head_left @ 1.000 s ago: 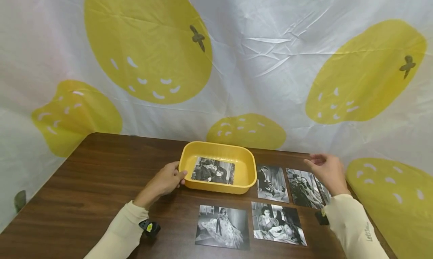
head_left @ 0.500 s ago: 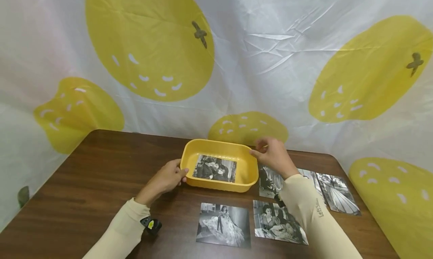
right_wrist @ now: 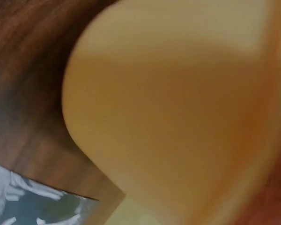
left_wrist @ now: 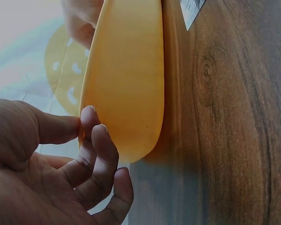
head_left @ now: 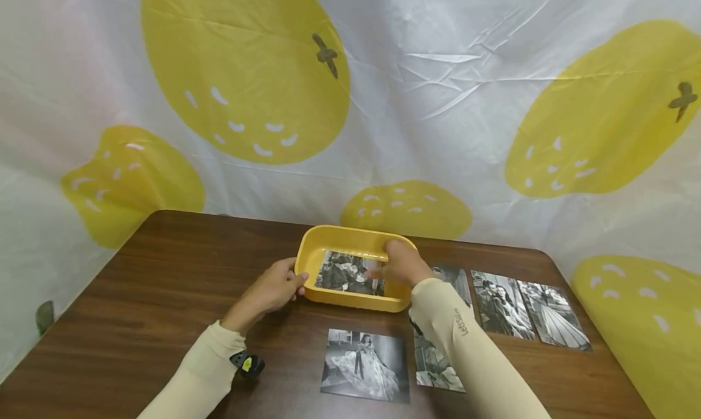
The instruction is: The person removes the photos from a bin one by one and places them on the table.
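Observation:
A yellow plastic tray (head_left: 350, 301) with raised walls stands at the back of the wooden table, and a black-and-white photo print (head_left: 342, 272) lies inside it. My left hand (head_left: 271, 290) pinches the tray's left rim between thumb and curled fingers, as the left wrist view also shows. My right hand (head_left: 404, 264) reaches over the right wall into the tray, its fingertips at the print's right edge. Whether those fingers grip the print is hidden. The tray's outer wall (right_wrist: 168, 108) fills most of the right wrist view.
In front of the tray lies a photo of a figure in a wide gown (head_left: 364, 365). Another photo (head_left: 435, 367) is partly under my right forearm. Several prints, including one of a couple (head_left: 502, 303), lie at the right. A fruit-patterned curtain (head_left: 416, 127) hangs behind the table.
My right hand has moved left from above the far-right prints, over the tray's right rim and into the tray. The left hand keeps its hold on the rim.

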`<action>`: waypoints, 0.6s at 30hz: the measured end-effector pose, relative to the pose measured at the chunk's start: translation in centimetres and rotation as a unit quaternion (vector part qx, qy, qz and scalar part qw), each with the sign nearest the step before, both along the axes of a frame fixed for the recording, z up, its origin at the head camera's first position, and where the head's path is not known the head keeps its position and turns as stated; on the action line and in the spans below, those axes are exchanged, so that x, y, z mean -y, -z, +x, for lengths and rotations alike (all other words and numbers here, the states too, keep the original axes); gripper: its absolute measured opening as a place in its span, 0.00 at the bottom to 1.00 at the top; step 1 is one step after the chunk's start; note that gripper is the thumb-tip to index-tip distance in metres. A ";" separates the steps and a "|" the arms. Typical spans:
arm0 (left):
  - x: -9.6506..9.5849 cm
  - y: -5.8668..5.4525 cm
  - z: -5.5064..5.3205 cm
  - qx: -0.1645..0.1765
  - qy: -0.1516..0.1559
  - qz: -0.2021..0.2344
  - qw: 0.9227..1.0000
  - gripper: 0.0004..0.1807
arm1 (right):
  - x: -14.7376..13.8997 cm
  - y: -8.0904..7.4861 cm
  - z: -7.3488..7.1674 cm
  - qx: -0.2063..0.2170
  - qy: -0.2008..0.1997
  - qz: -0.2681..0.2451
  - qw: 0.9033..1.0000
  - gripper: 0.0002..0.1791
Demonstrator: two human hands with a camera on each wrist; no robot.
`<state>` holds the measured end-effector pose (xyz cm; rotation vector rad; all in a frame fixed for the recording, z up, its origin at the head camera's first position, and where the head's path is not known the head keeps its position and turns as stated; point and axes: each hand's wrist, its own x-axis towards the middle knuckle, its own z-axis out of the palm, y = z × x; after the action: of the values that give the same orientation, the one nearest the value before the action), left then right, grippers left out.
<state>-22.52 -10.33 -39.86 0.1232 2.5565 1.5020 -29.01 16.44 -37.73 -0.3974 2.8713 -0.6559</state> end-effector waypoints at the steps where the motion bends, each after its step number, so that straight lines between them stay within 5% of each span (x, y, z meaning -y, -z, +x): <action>1: 0.0 0.0 0.0 0.000 0.000 0.000 1.000 0.25 | 0.2 0.3 -0.1 0.004 0.003 0.003 1.000 0.27; 6: -0.2 0.0 0.0 0.000 0.005 0.002 1.000 0.25 | 0.6 1.5 -0.4 0.004 0.018 0.033 0.999 0.20; 18: 0.0 0.0 -0.1 0.006 0.001 0.000 1.000 0.24 | 1.3 2.6 -0.9 -0.004 0.072 0.033 0.997 0.33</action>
<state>-22.66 -10.35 -39.84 0.1166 2.5471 1.4966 -29.87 15.17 -40.32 -0.1855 2.9405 -0.5820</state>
